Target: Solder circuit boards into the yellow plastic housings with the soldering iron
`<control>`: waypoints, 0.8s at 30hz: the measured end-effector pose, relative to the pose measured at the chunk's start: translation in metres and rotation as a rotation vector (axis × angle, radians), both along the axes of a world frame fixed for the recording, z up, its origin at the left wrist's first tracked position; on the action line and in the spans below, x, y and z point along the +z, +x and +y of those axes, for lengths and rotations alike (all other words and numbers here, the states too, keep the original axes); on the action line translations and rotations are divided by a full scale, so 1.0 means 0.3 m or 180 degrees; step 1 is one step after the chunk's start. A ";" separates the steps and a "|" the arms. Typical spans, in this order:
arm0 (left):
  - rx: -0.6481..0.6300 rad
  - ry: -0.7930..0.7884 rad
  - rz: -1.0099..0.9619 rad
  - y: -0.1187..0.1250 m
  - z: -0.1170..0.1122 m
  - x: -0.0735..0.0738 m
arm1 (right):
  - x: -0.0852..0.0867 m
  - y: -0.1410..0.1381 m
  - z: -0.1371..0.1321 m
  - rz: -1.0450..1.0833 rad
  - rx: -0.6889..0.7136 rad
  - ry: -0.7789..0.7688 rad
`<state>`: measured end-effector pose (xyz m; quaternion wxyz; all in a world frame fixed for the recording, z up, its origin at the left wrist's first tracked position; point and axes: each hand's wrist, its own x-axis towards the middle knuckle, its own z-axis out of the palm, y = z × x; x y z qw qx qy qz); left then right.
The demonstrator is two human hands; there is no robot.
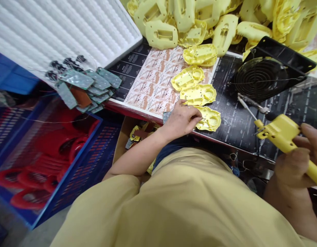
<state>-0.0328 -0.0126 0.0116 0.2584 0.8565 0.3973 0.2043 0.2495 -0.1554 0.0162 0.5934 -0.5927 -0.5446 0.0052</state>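
Clamped in the right hand, the soldering iron points left toward the yellow shell under the left hand's loosely spread fingertips.

The black mat on the bench carries the repeated word "BENCH"; print on the pink cards is too small to read.

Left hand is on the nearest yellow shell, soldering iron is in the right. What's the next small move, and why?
Probably bring the soldering iron in the right hand leftward, tip toward the nearest yellow shell. The left hand already rests on that shell at the bench edge, as if steadying it, while the iron's tip sits well apart from it, near the black fan.
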 end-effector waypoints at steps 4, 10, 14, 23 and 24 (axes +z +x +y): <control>-0.0024 -0.0033 0.0023 0.000 -0.004 0.002 | -0.043 0.014 0.083 0.1209 -0.0148 0.0054; -0.0057 -0.0111 0.0148 0.001 -0.002 0.008 | -0.071 0.013 0.069 0.1765 -0.0253 -0.0087; -0.0126 -0.0123 0.0126 -0.002 0.000 0.012 | -0.057 -0.032 -0.011 0.0179 0.0147 -0.0286; -0.0219 -0.0082 0.0276 0.003 0.007 0.019 | -0.042 -0.047 0.011 -0.1344 0.1426 -0.0123; -0.0225 -0.0081 0.0292 0.004 0.008 0.020 | -0.040 -0.049 0.016 -0.1450 0.1408 -0.0147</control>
